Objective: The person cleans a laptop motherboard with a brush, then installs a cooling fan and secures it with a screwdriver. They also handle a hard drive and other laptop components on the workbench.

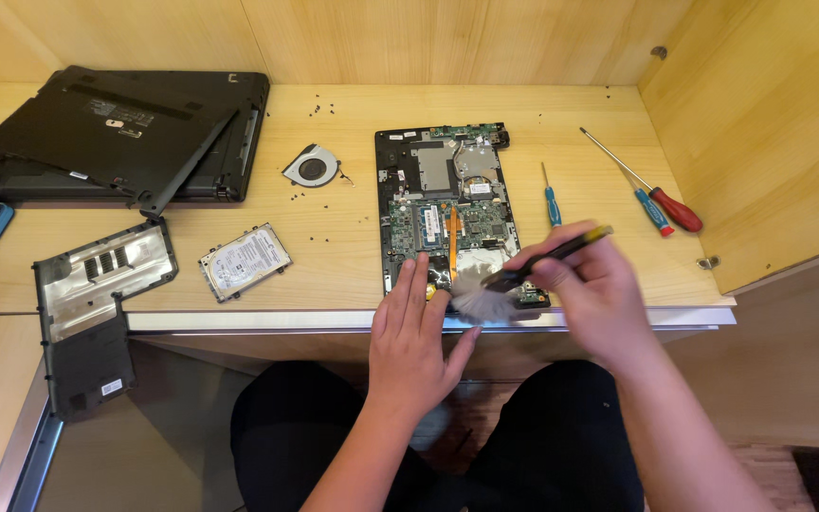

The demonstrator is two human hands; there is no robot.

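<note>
Bare desk (353,246) is seen left and right of the board (447,213), which lies at the front edge, long axis running away from the person. Left hand (414,337) is laid flat on its near end, fingers together. Right hand (594,294) is closed around a brush (523,275), bristles on the board. Screwdrivers (656,204) lie to the right, fan (313,168) and drive (244,261) to the left.

Pale wood-grain surface (334,246), satin finish w/ metal front edge; matt black plastic laptop shells (116,123) far left; shiny silver metal hard drive (244,262).
</note>
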